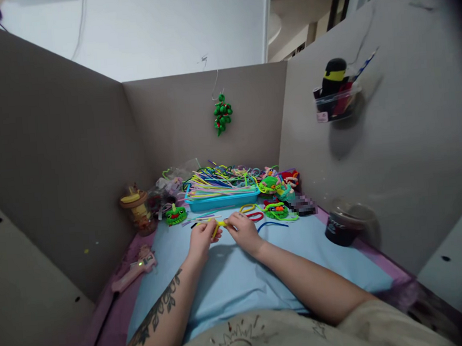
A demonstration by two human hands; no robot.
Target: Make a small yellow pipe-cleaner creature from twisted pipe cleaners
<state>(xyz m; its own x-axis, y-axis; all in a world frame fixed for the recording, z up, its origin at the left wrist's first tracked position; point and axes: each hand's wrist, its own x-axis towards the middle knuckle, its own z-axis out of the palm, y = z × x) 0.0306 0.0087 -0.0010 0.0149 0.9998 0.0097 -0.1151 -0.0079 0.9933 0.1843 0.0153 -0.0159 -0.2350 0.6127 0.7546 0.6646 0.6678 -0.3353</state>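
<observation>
Between my two hands is a bent yellow pipe cleaner (221,224), raised a little above the blue cloth. My left hand (204,238) is closed on its left part, fingers curled. At its right end my right hand (243,233) pinches it with the fingertips. Just beyond my right hand lie a red pipe cleaner loop (255,217) and a yellow loop (247,208). A dark blue pipe cleaner (273,224) rests to the right of that hand. Several thin pieces lie behind my left hand.
A blue tray (221,202) heaped with pipe cleaners stands at the back. Green fuzzy figures (175,214) sit to either side. On the left are a pink glue gun (137,270) and a lidded cup (138,209); on the right, a black tub (342,227). Grey partitions enclose three sides.
</observation>
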